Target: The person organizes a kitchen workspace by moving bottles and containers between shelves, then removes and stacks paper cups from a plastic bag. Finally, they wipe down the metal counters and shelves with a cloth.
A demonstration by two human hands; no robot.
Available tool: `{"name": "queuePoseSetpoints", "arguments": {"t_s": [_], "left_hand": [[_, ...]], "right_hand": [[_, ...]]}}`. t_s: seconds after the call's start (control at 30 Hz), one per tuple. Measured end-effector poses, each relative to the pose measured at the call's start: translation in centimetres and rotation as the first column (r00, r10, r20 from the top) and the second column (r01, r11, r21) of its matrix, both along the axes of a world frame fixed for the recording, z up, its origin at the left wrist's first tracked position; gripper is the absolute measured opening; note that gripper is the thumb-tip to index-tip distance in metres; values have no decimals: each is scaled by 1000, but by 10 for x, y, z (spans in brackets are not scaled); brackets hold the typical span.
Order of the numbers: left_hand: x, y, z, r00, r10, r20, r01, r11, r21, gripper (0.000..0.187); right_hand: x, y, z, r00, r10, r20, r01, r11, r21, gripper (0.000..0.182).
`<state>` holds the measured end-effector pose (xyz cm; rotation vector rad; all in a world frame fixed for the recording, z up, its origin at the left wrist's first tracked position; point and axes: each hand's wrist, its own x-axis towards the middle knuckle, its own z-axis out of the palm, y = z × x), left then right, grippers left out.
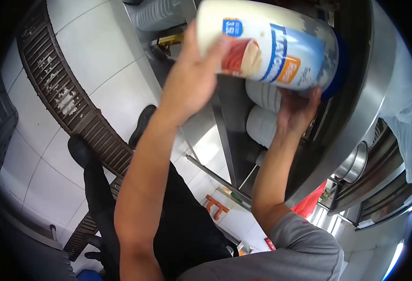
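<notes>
A large white mayonnaise jar [267,42] with a blue-and-white label and a blue lid is held on its side at the top of the view. My left hand [192,79] grips its bottom end, fingers wrapped over the label. My right hand [299,110] supports it from underneath, near the lid end. Both forearms reach up from the bottom of the frame. The jar hangs over the rim of a stainless steel counter [356,117].
White tubs [262,126] sit stacked on a shelf under the counter. A long dark drain grate [60,93] crosses the white tiled floor at the left, by my black shoes [142,124]. A metal bowl [356,164] and clear plastic bag [407,126] are at the right.
</notes>
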<state>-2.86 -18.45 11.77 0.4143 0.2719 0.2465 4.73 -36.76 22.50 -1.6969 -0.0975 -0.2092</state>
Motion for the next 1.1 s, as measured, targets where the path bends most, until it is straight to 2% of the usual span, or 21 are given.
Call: {"name": "queuePoseSetpoints", "arguments": {"t_s": [0.03, 0.07, 0.1, 0.17, 0.2, 0.23, 0.3, 0.37, 0.4, 0.43, 0.5, 0.53, 0.6, 0.67, 0.73, 0.77, 0.8, 0.87, 0.9, 0.97, 1.1], "left_hand": [[9, -10, -11, 989, -62, -131, 107, 922, 372, 55], [14, -20, -19, 958, -72, -276, 244, 706, 665, 57], [9, -27, -16, 966, -13, -259, 213, 609, 764, 64], [-5, -38, -15, 976, -19, -216, 189, 566, 803, 63], [-14, -44, -15, 984, -21, -176, 161, 517, 841, 62], [-26, -44, -22, 989, -50, -140, 145, 547, 824, 58], [-59, -44, -39, 962, -126, -242, 272, 490, 828, 56], [-103, -48, -62, 916, -203, -346, 401, 444, 801, 53], [-127, -51, -74, 899, -207, -386, 438, 440, 784, 52], [-150, -51, -84, 881, -212, -423, 473, 434, 767, 50], [-187, -43, -93, 814, -285, -505, 580, 446, 682, 48], [-206, -38, -97, 775, -305, -553, 630, 439, 640, 47], [-239, -29, -107, 702, -311, -640, 704, 437, 560, 45], [-263, -20, -115, 673, -298, -676, 727, 435, 532, 44], [-274, -12, -122, 530, -310, -790, 826, 402, 396, 43], [-279, -15, -128, 585, -251, -771, 786, 408, 464, 43], [-275, -15, -132, 561, -282, -778, 803, 414, 429, 42], [-271, -20, -136, 551, -327, -768, 816, 402, 414, 42], [-273, -25, -143, 589, -298, -751, 794, 386, 470, 43], [-263, -20, -135, 582, -322, -747, 790, 440, 426, 43], [-259, -15, -135, 577, -338, -743, 769, 530, 357, 43]], "right_hand": [[13, 7, 1, 996, -81, 49, 85, 993, -88, 57], [24, 16, 5, 981, -160, 105, 177, 968, -176, 58], [36, 23, 7, 981, -162, 105, 179, 967, -180, 58], [61, 28, 9, 963, -154, 221, 246, 836, -490, 61], [71, 23, 7, 960, -165, 226, 260, 824, -504, 61], [84, 20, 2, 937, -215, 277, 338, 765, -548, 63], [113, 6, -6, 905, -263, 334, 418, 698, -582, 65], [146, -24, -12, 887, -135, 441, 414, 657, -631, 63], [165, -39, -10, 885, -146, 442, 421, 654, -628, 63], [184, -56, -4, 858, -84, 507, 484, 463, -742, 64], [202, -67, -9, 828, -37, 559, 549, 249, -798, 66], [209, -69, -8, 774, -49, 631, 633, 43, -773, 69], [215, -72, -1, 701, -58, 711, 696, -162, -699, 72], [218, -77, 8, 769, -190, 610, 560, -259, -787, 71], [208, -82, 3, 750, -204, 629, 582, -248, -775, 73], [205, -82, 4, 740, -208, 639, 593, -245, -767, 74], [205, -77, 10, 720, -220, 658, 614, -238, -752, 74], [208, -70, 14, 760, -373, 533, 434, -319, -842, 75], [219, -81, 16, 754, -373, 541, 445, -316, -838, 75], [253, -120, 17, 787, -358, 502, 321, -456, -830, 71], [273, -138, 18, 715, -532, 453, 322, -325, -889, 59]]}}
